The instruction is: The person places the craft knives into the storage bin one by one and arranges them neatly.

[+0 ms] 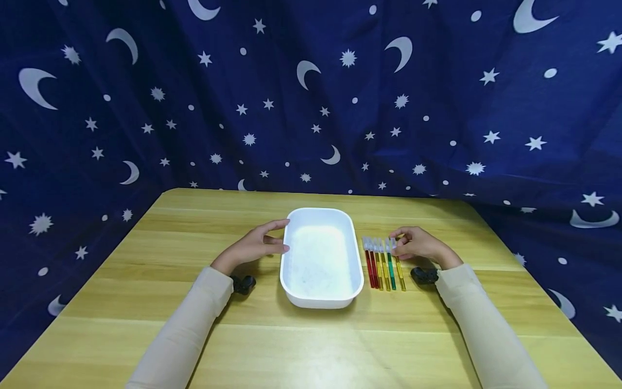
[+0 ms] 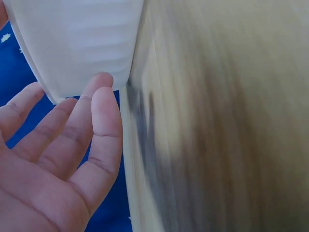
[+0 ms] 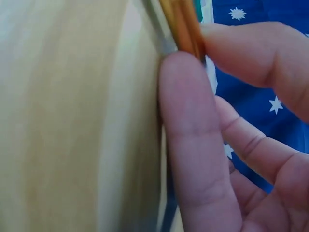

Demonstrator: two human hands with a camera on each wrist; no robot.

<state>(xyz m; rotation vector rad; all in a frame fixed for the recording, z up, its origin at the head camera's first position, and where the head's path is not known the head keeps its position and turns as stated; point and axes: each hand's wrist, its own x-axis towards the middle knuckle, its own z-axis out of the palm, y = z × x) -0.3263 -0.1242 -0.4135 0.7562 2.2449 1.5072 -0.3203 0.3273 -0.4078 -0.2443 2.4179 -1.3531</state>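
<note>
navy curtain (image 1: 277, 70) with white moons and stars, fills background from 10 round to 2 o'clock. wooden table (image 1: 311, 348) below it. clock directions read from the head view, white tray (image 1: 320, 259) as centre of dial.

tray sits mid-table, long way running 12 to 6. left hand (image 1: 254, 244) at 9 o'clock of it: fingers extended, loosely spread, tips at the tray's side near the rim; exact contact of each fingertip can't tell. left wrist view has the palm and fingers up against the tray's ridged outer wall.

row of slim coloured sticks (image 1: 383, 273) just beside tray at 3 o'clock, lying on table side by side, whitish clear ends toward 12, coloured ends toward 6. reds nearest tray, then yellows, then a green stick (image 1: 391, 270), last one the end yellow stick (image 1: 400, 274), farthest out at 3.

right hand (image 1: 421, 244) at about 3 o'clock, past the row: fingers bent in, fingertips pinching the end yellow stick near its clear end. right wrist view shows it amber between two fingertips, blurry.

pale sleeves (image 1: 187, 324) come in from 8 and 4 o'clock. black wrist device (image 1: 244, 284) under left wrist, matching one (image 1: 424, 275) under right.
</note>
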